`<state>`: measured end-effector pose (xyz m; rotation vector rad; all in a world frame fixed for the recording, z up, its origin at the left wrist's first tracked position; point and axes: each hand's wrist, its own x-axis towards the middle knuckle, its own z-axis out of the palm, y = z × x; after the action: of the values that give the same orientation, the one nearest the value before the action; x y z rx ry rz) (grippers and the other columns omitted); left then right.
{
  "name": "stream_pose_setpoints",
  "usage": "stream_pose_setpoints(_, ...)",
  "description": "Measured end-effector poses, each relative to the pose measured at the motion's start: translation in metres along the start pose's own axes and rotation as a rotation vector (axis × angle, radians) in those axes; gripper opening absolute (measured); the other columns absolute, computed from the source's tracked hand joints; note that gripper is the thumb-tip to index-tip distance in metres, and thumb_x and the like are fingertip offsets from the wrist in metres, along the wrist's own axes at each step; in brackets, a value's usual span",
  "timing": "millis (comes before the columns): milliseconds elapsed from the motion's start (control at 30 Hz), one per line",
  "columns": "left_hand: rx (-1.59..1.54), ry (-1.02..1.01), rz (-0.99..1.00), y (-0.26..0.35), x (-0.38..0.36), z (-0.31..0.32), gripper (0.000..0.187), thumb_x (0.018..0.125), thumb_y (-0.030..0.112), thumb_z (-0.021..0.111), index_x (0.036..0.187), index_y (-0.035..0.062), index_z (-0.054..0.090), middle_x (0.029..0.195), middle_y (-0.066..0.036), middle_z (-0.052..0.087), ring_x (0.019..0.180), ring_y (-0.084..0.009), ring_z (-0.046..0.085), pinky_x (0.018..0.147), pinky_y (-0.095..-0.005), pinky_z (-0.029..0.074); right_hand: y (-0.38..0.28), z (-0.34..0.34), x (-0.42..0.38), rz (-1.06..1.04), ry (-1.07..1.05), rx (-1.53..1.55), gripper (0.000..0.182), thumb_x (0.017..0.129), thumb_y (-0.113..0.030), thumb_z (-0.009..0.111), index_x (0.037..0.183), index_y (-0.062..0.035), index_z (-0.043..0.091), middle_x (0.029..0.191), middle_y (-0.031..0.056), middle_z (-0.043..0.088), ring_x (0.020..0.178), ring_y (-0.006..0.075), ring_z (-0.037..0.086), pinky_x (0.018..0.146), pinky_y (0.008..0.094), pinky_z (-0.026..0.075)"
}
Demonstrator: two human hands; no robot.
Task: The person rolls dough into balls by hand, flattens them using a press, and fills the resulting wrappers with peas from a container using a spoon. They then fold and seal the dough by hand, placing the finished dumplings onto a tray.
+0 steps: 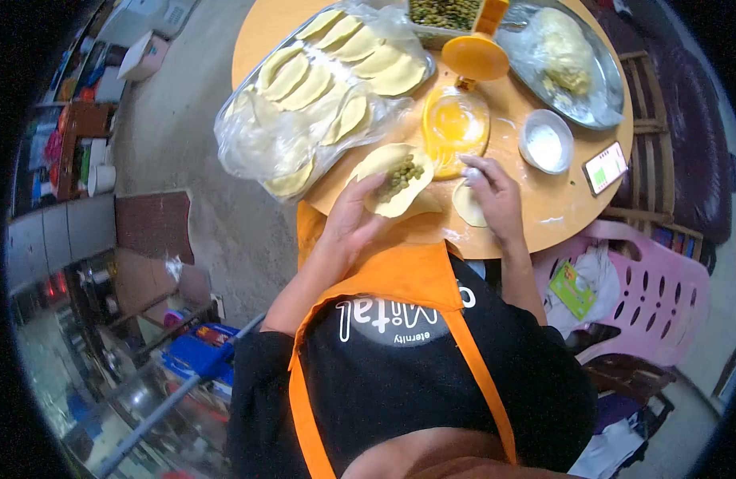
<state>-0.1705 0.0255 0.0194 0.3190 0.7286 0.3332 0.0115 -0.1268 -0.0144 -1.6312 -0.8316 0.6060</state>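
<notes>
My left hand [356, 214] holds up a round dough wrapper [420, 185] with a heap of green pea-like filling [400, 176] in its middle. The wrapper is unfolded, with its edges lifted a little. My right hand [498, 195] is over a flat dough disc [467, 206] on the table, fingers drawn together and whitened at the tips; whether anything is between them is not clear. Just beyond is a yellow dough press [456, 128], its lid raised and its plate dusted white. Folded half-moon dumplings [308, 84] lie on a plastic-covered tray [248, 172] at the upper left.
A bowl of white powder [545, 144] and a phone [606, 169] are on the round wooden table [536, 227] at right. Behind them a metal tray [611, 100] bears a plastic-wrapped dough lump [563, 48]. A container of filling [441, 14] stands behind the press. A pink chair [647, 291] is at right.
</notes>
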Motion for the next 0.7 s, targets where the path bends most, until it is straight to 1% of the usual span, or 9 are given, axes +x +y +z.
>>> stream_pose_setpoints(67,0.010,-0.087,0.011,0.004,-0.008,0.003,0.037,0.091,0.014,0.064,0.126,0.0052,0.054,0.121,-0.011,0.063,0.108,-0.0251,0.065,0.089,-0.0385,0.057,-0.004,0.016,0.004,0.118,-0.120,0.227,0.028,0.096,-0.011,0.058,0.121,0.0004,0.064,0.098,0.0046,0.063,0.090,0.0112,0.059,0.082,0.0247,0.048)
stream_pose_setpoints(133,-0.013,-0.058,0.008,0.005,-0.012,0.002,0.039,0.093,0.007,0.059,0.130,0.0012,0.050,0.128,-0.014,0.059,0.116,-0.0266,0.060,0.100,-0.0408,0.051,-0.008,0.022,0.009,0.268,-0.250,0.403,0.032,0.097,-0.016,0.059,0.124,0.0010,0.062,0.096,0.0040,0.063,0.087,0.0088,0.058,0.080,0.0242,0.048)
stream_pose_setpoints(167,-0.022,-0.045,0.003,0.005,-0.013,0.001,0.041,0.093,0.004,0.056,0.133,-0.0008,0.049,0.132,-0.016,0.057,0.120,-0.0273,0.058,0.105,-0.0420,0.048,-0.006,0.026,0.014,0.279,-0.279,0.370,0.032,0.097,-0.015,0.058,0.124,0.0010,0.063,0.096,0.0036,0.063,0.086,0.0085,0.058,0.079,0.0239,0.048)
stream_pose_setpoints(233,0.020,-0.053,-0.002,0.006,-0.017,0.000,0.042,0.092,0.003,0.055,0.134,-0.0008,0.047,0.132,-0.016,0.057,0.121,-0.0272,0.058,0.105,-0.0416,0.048,-0.004,0.032,0.021,0.305,-0.331,0.303,0.031,0.097,-0.015,0.057,0.123,0.0010,0.063,0.096,0.0029,0.063,0.084,0.0079,0.057,0.077,0.0232,0.047)
stream_pose_setpoints(333,0.067,-0.072,-0.006,0.004,-0.017,-0.002,0.045,0.091,0.000,0.054,0.135,-0.0007,0.044,0.132,-0.016,0.056,0.121,-0.0270,0.058,0.105,-0.0414,0.048,-0.021,0.041,0.023,0.225,-0.326,0.238,0.030,0.096,-0.013,0.058,0.122,0.0009,0.064,0.093,0.0014,0.062,0.081,0.0085,0.056,0.075,0.0225,0.046)
stream_pose_setpoints(433,0.083,-0.136,0.003,0.004,-0.017,-0.008,0.048,0.089,-0.002,0.053,0.136,-0.0008,0.043,0.132,-0.016,0.056,0.122,-0.0267,0.058,0.106,-0.0414,0.048,-0.019,0.038,0.025,0.186,-0.327,0.182,0.029,0.095,-0.010,0.056,0.121,0.0000,0.064,0.096,0.0016,0.061,0.081,0.0092,0.055,0.075,0.0235,0.047)
stream_pose_setpoints(533,0.083,-0.152,0.001,0.006,-0.020,-0.010,0.049,0.088,-0.003,0.053,0.136,-0.0010,0.043,0.133,-0.017,0.056,0.122,-0.0270,0.057,0.106,-0.0417,0.047,-0.012,0.030,0.022,0.199,-0.400,0.258,0.031,0.094,-0.007,0.055,0.122,0.0007,0.063,0.103,0.0038,0.061,0.089,0.0110,0.056,0.079,0.0241,0.047)
stream_pose_setpoints(633,0.057,-0.151,-0.009,0.006,-0.020,-0.010,0.049,0.088,-0.003,0.054,0.136,-0.0013,0.043,0.133,-0.017,0.055,0.122,-0.0283,0.057,0.106,-0.0420,0.047,-0.004,0.025,0.018,0.146,-0.460,0.267,0.034,0.092,-0.003,0.056,0.126,0.0024,0.059,0.109,0.0058,0.059,0.099,0.0135,0.056,0.086,0.0265,0.047)
stream_pose_setpoints(700,0.035,-0.151,-0.016,0.005,-0.020,-0.010,0.049,0.088,-0.002,0.054,0.136,-0.0013,0.043,0.133,-0.017,0.055,0.122,-0.0293,0.057,0.105,-0.0422,0.048,-0.005,0.028,0.012,0.100,-0.435,0.334,0.038,0.090,-0.003,0.058,0.128,0.0028,0.057,0.109,0.0065,0.059,0.103,0.0152,0.056,0.090,0.0275,0.046)
